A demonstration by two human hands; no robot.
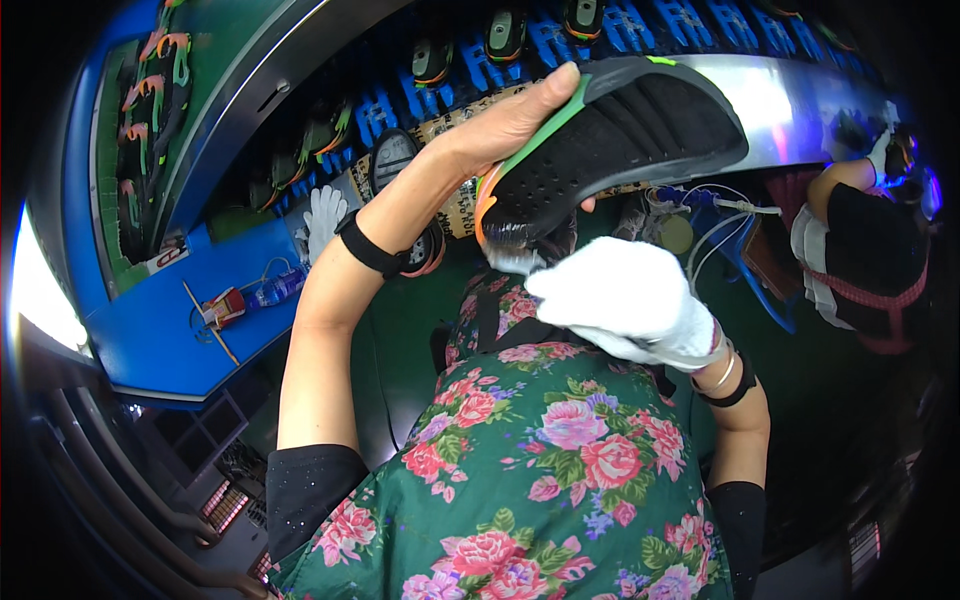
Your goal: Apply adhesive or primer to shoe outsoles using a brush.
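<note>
My bare left hand [505,128] grips a shoe sole [625,145] by its edge, thumb along the green rim. The sole is black inside, with small holes, and has an orange and green border; its orange end points down toward me. In a white glove, my right hand [630,300] is closed on a small brush [515,262]. Its bristles are at the sole's orange end, apparently touching it. The brush's handle is hidden inside the glove. Below and behind my left forearm lies another dark sole [394,160].
A curved line with blue racks [630,28] carrying shoe parts runs across the far side. To the left, a blue table [170,335] holds a loose white glove [326,213] and a bottle [275,288]. A co-worker [865,240] is at the right, beside hoses [715,205].
</note>
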